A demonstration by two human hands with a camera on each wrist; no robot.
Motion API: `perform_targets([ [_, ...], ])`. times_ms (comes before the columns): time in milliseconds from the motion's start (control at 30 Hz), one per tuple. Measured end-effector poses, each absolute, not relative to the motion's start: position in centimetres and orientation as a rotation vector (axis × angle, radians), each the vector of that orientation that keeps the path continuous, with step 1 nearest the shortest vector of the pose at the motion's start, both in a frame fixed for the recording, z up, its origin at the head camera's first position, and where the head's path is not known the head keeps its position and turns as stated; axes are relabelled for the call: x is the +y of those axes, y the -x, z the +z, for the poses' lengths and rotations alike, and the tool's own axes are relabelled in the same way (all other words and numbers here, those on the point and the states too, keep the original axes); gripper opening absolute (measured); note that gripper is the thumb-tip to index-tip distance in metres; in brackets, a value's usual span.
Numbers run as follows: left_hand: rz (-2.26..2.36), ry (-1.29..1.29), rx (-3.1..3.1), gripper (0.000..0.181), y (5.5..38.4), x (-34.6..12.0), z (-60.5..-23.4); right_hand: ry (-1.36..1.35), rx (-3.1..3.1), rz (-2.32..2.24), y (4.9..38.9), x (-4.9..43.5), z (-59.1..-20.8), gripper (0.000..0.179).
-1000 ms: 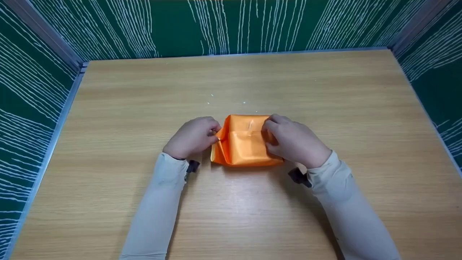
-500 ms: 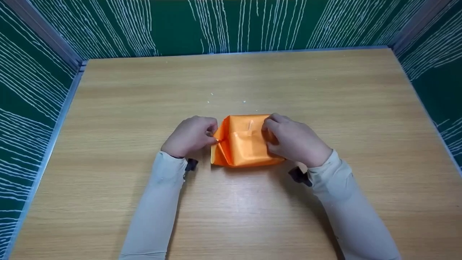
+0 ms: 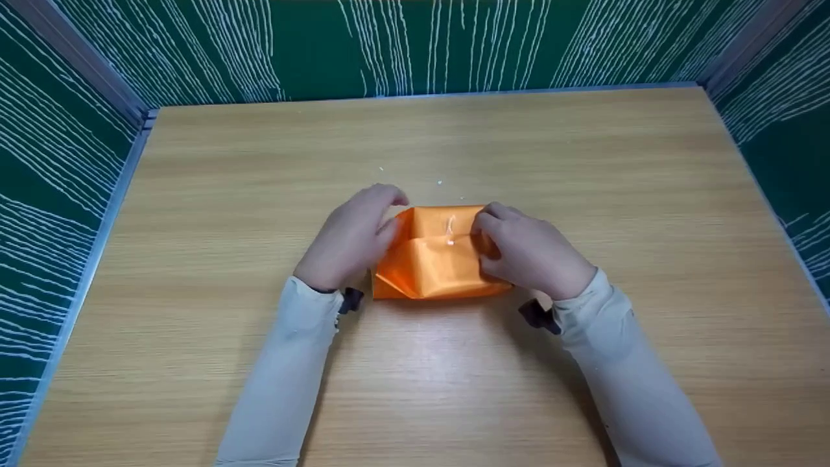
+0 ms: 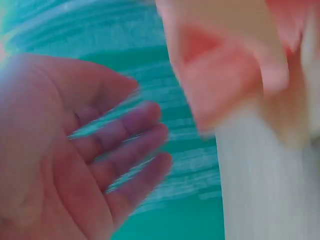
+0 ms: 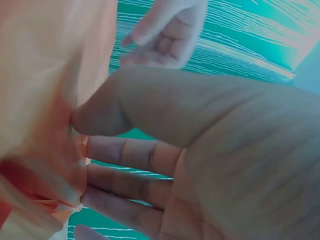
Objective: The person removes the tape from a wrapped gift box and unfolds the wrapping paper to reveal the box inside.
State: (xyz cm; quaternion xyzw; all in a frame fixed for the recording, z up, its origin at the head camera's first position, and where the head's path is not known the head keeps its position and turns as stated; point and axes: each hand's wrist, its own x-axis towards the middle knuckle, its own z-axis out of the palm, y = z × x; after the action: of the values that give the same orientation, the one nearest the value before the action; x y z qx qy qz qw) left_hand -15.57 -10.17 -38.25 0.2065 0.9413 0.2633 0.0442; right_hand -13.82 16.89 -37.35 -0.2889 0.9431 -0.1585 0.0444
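A box-shaped package wrapped in glossy orange paper lies on the table, its left end folded inward to a loose flap. My left hand hovers over that left end with thumb and fingers spread. In the left wrist view the palm and relaxed fingers show a gap to the blurred paper end. My right hand holds the package's right end. Seen from the right wrist, the thumb and fingertips rest against the paper. The right end's folds are partly hidden by that hand.
The wooden table bears a few tiny white specks behind the package. Green walls with white streaks close off the back and both sides, edged with a blue strip.
My left hand has let go of the left flap, lifted away from it and spread its fingers. The flap stands more spread out at the left. My right hand has stayed in place.
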Motion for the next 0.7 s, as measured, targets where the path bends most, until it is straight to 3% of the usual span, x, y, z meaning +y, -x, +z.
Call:
perform_targets([
  [133, 0.69, -0.786, 2.778, 0.048, 14.6, -8.2, -38.1, 0.87, 2.879, -0.455, 13.9, 16.9, -37.3, 0.026],
  [333, 0.582, -0.776, 2.755, 0.082, 13.6, -6.9, -38.6, 0.812, 2.875, -0.415, 14.2, 16.5, -37.4, 0.027],
  [700, 0.572, -0.652, 2.767, 0.082, 13.9, -6.7, -38.8, 0.663, 2.873, -0.56, 15.3, 16.1, -38.4, 0.041],
])
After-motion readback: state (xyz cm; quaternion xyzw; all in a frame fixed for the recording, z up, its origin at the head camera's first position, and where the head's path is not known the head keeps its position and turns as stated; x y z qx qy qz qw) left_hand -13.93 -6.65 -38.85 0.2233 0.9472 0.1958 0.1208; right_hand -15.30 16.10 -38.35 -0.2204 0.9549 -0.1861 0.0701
